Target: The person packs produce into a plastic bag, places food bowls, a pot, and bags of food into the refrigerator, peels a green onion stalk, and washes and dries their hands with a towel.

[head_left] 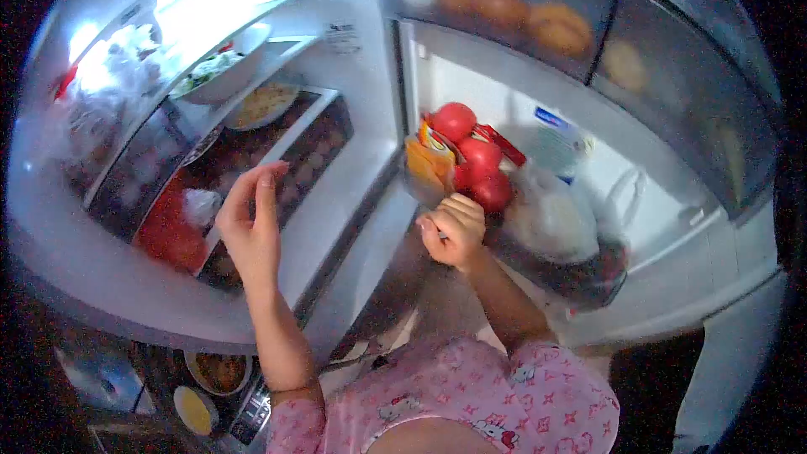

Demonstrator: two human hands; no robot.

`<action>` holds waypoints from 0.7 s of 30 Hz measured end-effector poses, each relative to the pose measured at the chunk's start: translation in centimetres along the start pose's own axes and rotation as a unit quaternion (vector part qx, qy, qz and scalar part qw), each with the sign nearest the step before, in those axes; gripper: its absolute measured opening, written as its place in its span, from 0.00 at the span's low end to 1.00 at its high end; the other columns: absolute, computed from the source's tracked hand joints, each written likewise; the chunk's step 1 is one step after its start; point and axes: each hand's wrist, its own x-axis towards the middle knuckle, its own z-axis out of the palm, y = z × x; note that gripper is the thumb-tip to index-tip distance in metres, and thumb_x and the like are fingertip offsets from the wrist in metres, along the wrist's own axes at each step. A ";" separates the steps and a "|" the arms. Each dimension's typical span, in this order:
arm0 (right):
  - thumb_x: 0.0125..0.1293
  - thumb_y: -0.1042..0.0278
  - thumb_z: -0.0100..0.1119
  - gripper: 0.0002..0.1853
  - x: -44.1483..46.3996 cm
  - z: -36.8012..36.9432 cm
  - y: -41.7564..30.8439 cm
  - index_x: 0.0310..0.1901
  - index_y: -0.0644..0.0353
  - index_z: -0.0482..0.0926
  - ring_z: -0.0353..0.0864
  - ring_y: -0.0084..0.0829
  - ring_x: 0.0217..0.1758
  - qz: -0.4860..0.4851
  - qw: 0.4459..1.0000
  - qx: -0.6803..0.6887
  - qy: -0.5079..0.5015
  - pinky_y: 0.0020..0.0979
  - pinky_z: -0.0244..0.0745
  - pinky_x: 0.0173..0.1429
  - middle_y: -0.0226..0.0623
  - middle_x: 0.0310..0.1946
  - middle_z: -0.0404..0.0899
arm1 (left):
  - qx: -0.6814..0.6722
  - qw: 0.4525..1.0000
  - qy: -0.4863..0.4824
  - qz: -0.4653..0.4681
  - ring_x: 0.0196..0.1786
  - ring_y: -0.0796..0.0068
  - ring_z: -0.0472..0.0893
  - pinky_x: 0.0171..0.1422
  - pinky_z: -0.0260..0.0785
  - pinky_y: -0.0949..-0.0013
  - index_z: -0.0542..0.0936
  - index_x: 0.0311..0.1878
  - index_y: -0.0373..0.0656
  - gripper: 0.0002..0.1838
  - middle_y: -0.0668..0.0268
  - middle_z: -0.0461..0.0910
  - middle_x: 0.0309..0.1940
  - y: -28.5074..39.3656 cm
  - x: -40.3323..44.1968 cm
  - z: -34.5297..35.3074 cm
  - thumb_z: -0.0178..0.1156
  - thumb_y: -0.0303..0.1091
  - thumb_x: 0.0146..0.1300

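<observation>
My left hand (255, 223) is raised in front of the open refrigerator's shelves, thumb and fingertips pressed together. Whatever may be in that pinch is too small to make out. My right hand (456, 231) is curled into a loose fist just in front of the door's lower bin, and its palm is hidden. Close behind the fist are several round red fruits or tomatoes (481, 160), with an orange packet (430, 161) beside them. A knotted clear plastic bag with pale contents (551, 214) sits in the same bin (601, 282), right of the red ones.
Eggs (500, 7) stand in the door's upper compartment. On the fridge shelves are a white bowl with greens (220, 76), a dish of food (263, 107), plastic bags (118, 88) and a red bag (172, 231). A pan of food (220, 370) and a yellow-topped container (196, 410) are at lower left.
</observation>
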 end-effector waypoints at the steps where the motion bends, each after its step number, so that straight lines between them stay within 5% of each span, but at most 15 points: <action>1: 0.49 0.78 0.53 0.05 -0.2 0.2 0.7 0.18 0.60 0.71 0.68 0.34 0.16 -0.014 1.000 -0.008 0.017 0.31 0.63 0.24 0.35 0.14 0.69 | 0.018 1.000 0.020 0.007 0.42 0.79 0.77 0.50 0.65 0.75 0.79 0.38 0.35 0.10 0.65 0.80 0.34 0.2 0.1 -0.4 0.51 0.30 0.63; 7: 0.50 0.74 0.54 0.09 -1.2 0.8 2.8 0.16 0.60 0.68 0.67 0.35 0.15 -0.050 0.998 -0.031 0.039 0.33 0.62 0.21 0.36 0.13 0.67 | 0.045 0.991 0.117 0.047 0.41 0.77 0.78 0.49 0.66 0.74 0.78 0.40 0.36 0.10 0.64 0.81 0.35 0.1 2.2 -2.7 0.51 0.31 0.63; 11: 0.52 0.75 0.53 0.10 -4.6 2.5 4.3 0.16 0.60 0.67 0.67 0.35 0.14 0.065 0.998 -0.008 -0.011 0.32 0.61 0.20 0.37 0.12 0.65 | 0.035 0.981 0.168 0.096 0.41 0.76 0.78 0.49 0.66 0.73 0.78 0.41 0.36 0.09 0.63 0.80 0.36 1.1 5.6 -3.5 0.52 0.29 0.62; 13: 0.52 0.75 0.53 0.10 -2.0 1.5 2.9 0.16 0.61 0.67 0.66 0.35 0.14 0.006 0.999 -0.016 0.028 0.32 0.61 0.20 0.37 0.12 0.65 | 0.049 0.974 0.181 0.130 0.40 0.74 0.79 0.49 0.67 0.72 0.78 0.42 0.36 0.09 0.62 0.80 0.36 1.5 7.9 -3.7 0.52 0.28 0.60; 16: 0.55 0.74 0.53 0.08 -2.4 0.9 2.6 0.20 0.62 0.70 0.70 0.35 0.17 0.055 0.998 0.002 0.004 0.32 0.65 0.24 0.38 0.16 0.69 | 0.192 0.955 0.168 0.149 0.49 0.70 0.76 0.54 0.67 0.68 0.76 0.43 0.34 0.11 0.58 0.79 0.41 1.9 12.6 -3.4 0.52 0.31 0.61; 18: 0.56 0.74 0.52 0.06 -2.5 0.3 2.2 0.24 0.62 0.72 0.72 0.34 0.21 0.085 0.996 0.005 -0.012 0.32 0.68 0.27 0.38 0.19 0.72 | 0.407 0.864 0.199 0.221 0.53 0.58 0.73 0.54 0.67 0.59 0.77 0.43 0.35 0.13 0.56 0.79 0.40 0.8 16.3 -1.9 0.55 0.32 0.57; 20: 0.57 0.74 0.52 0.04 -3.3 0.1 2.3 0.27 0.63 0.72 0.72 0.33 0.24 0.128 0.991 0.029 -0.023 0.31 0.68 0.29 0.38 0.22 0.73 | 0.595 0.793 0.128 0.015 0.55 0.53 0.69 0.58 0.63 0.59 0.71 0.55 0.40 0.25 0.51 0.67 0.56 0.5 20.0 -0.4 0.56 0.38 0.54; 21: 0.57 0.74 0.52 0.03 -4.1 -0.1 2.5 0.28 0.63 0.72 0.73 0.33 0.25 0.154 0.987 0.046 -0.029 0.31 0.69 0.31 0.38 0.24 0.73 | 0.630 0.767 0.126 0.005 0.56 0.53 0.69 0.60 0.62 0.58 0.69 0.57 0.40 0.27 0.52 0.66 0.57 -0.9 22.3 -0.4 0.56 0.39 0.53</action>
